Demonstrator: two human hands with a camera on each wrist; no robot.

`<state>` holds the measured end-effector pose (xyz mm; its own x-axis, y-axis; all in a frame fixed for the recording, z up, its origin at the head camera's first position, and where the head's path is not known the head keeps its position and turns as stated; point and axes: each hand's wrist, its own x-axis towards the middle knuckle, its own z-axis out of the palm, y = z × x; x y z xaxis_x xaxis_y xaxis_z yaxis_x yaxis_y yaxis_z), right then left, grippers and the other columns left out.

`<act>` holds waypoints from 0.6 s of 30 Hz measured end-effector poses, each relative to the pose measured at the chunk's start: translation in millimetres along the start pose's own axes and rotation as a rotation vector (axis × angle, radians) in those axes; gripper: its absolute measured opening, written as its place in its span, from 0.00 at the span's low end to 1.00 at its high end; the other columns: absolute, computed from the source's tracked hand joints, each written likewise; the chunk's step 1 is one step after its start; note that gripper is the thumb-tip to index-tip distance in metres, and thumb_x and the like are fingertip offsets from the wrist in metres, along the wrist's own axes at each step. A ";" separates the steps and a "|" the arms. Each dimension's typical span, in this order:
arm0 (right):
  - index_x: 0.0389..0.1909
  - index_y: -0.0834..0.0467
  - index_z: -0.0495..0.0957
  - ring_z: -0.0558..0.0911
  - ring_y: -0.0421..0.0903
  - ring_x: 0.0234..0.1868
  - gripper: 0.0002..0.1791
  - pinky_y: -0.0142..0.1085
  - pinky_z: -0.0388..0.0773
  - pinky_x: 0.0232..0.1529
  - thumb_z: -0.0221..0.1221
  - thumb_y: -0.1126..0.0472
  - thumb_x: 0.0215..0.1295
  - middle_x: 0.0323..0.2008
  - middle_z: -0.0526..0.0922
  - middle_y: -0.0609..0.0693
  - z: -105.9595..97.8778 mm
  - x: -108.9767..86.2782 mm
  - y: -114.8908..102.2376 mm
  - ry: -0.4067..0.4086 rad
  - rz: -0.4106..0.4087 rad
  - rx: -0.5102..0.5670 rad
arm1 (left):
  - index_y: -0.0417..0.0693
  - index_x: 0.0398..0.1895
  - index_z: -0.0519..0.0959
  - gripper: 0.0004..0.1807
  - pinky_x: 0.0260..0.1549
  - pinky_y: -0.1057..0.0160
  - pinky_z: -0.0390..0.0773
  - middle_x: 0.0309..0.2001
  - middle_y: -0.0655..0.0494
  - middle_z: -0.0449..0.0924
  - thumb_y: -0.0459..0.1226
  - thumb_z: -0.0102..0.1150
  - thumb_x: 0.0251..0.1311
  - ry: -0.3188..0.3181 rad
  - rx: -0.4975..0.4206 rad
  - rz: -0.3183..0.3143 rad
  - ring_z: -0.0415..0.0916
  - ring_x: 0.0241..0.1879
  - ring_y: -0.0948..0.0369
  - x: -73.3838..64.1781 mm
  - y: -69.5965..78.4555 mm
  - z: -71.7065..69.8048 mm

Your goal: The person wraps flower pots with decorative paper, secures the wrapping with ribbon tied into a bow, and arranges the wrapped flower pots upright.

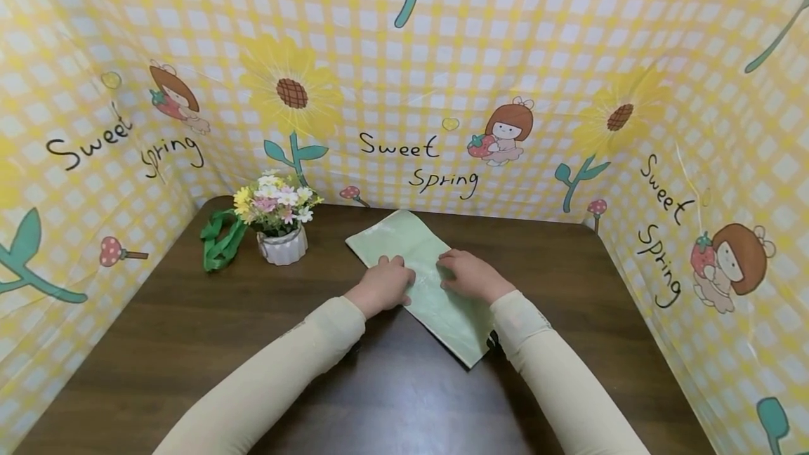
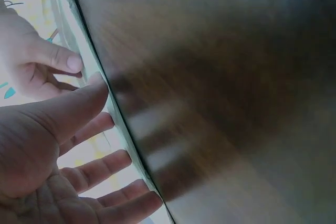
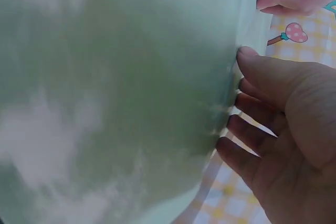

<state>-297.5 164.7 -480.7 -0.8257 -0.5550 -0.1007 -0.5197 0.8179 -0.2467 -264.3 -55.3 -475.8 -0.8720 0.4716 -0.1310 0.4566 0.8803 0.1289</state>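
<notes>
The pale green sheet (image 1: 455,321) lies slantwise on the dark surface (image 1: 158,314), one corner pointing back toward the person, and seems to be folded in layers. The left grip (image 1: 384,285) is spread, fingertips resting at its left long edge; the right grip (image 1: 470,274) is spread too, its fingers reaching over the right side, and neither appears to pinch anything. The handling looks like steadying and flattening, which goes best with light, even pressure from both sides, as one hand pushing harder could skew the layers. Glossy glints suggest a slick, thin material that may slide or crease, so working outward from the middle with flat fingers should be safer than dragging tips. The potted flowers (image 1: 278,216) and green ribbon (image 1: 234,236) sit well apart, leaving elbow room.
</notes>
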 end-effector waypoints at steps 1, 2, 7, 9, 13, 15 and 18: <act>0.66 0.61 0.76 0.73 0.56 0.69 0.28 0.48 0.71 0.68 0.66 0.55 0.69 0.68 0.74 0.58 -0.2 -0.5 -0.5 0.005 0.007 -0.002 | 0.54 0.47 0.84 0.16 0.38 0.49 0.80 0.49 0.48 0.74 0.48 0.73 0.59 -0.002 0.000 0.005 0.70 0.45 0.46 0.6 -0.7 -0.7; 0.66 0.61 0.77 0.74 0.56 0.68 0.28 0.48 0.71 0.68 0.67 0.55 0.68 0.68 0.75 0.58 -0.3 -1.1 -1.1 0.007 0.015 -0.006 | 0.55 0.48 0.84 0.17 0.39 0.48 0.80 0.50 0.48 0.74 0.48 0.74 0.59 -0.004 0.001 0.011 0.70 0.46 0.46 1.0 -1.5 -1.5; 0.64 0.59 0.78 0.76 0.56 0.65 0.28 0.47 0.73 0.65 0.70 0.52 0.65 0.64 0.77 0.56 0.1 -5.1 -6.3 -0.013 0.055 -0.026 | 0.56 0.51 0.84 0.19 0.41 0.48 0.80 0.54 0.49 0.75 0.46 0.75 0.58 -0.037 0.010 0.045 0.70 0.48 0.47 0.5 -6.4 -4.9; 0.63 0.58 0.79 0.77 0.56 0.64 0.29 0.48 0.74 0.64 0.71 0.53 0.64 0.63 0.78 0.56 -0.1 -7.6 -8.8 -0.018 0.066 -0.031 | 0.56 0.52 0.84 0.19 0.41 0.47 0.81 0.54 0.49 0.75 0.44 0.76 0.57 -0.046 0.017 0.057 0.71 0.49 0.47 0.0 -7.9 -6.2; 0.62 0.57 0.80 0.77 0.56 0.62 0.30 0.49 0.75 0.63 0.74 0.53 0.60 0.61 0.78 0.54 -1.0 -14.1 -13.4 -0.032 0.091 -0.039 | 0.55 0.54 0.84 0.20 0.43 0.46 0.82 0.57 0.49 0.76 0.40 0.75 0.57 -0.059 0.014 0.067 0.73 0.53 0.47 -0.2 -9.3 -8.6; 0.62 0.56 0.80 0.77 0.56 0.62 0.31 0.49 0.75 0.62 0.75 0.53 0.58 0.61 0.78 0.54 -1.6 -17.6 -15.3 -0.038 0.101 -0.043 | 0.54 0.54 0.84 0.20 0.44 0.46 0.82 0.58 0.49 0.76 0.37 0.74 0.57 -0.065 -0.001 0.070 0.73 0.55 0.46 -0.2 -9.1 -10.1; 0.63 0.56 0.80 0.77 0.56 0.62 0.32 0.49 0.76 0.61 0.76 0.53 0.57 0.61 0.78 0.54 -1.7 -21.9 -17.5 -0.044 0.114 -0.044 | 0.53 0.55 0.85 0.20 0.46 0.46 0.82 0.60 0.49 0.76 0.32 0.71 0.58 -0.074 -0.015 0.076 0.72 0.57 0.46 -0.3 -8.1 -12.4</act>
<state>-270.7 162.7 -472.5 -0.8699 -0.4636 -0.1685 -0.4331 0.8814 -0.1888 -269.9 -63.3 -464.7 -0.8195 0.5399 -0.1924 0.5176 0.8413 0.1558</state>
